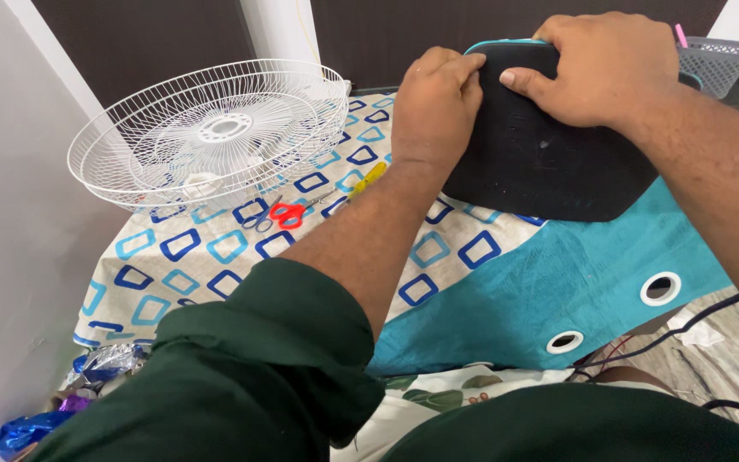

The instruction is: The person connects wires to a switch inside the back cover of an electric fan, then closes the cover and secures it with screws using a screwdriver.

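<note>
Head view, read from the left: a white wire fan guard lies dish-up on a cloth printed with blue and teal squares. Its thin radial wires are joined by rings, and a pale plastic hub sits at the centre. Just beside its near rim, red-handled scissors and a yellow-handled tool lie flat on the cloth.

Further right, the left hand is curled over the upper left edge of a black fan base, with the fingers pressed along the teal seam. The base is held tilted on edge over the cloth. It is a rounded slab of matt, finely textured plastic, dusty and lightly scuffed. The right hand is clamped over its top right corner, thumb laid flat on the black face.

Judged from this grasp, the base is best kept steady with even pressure from both hands, the seam being worked close to the fingertips so that the plastic is not strained.

A plain teal cloth panel with white eyelets lies below. At far right a grey mesh basket is seen.
</note>
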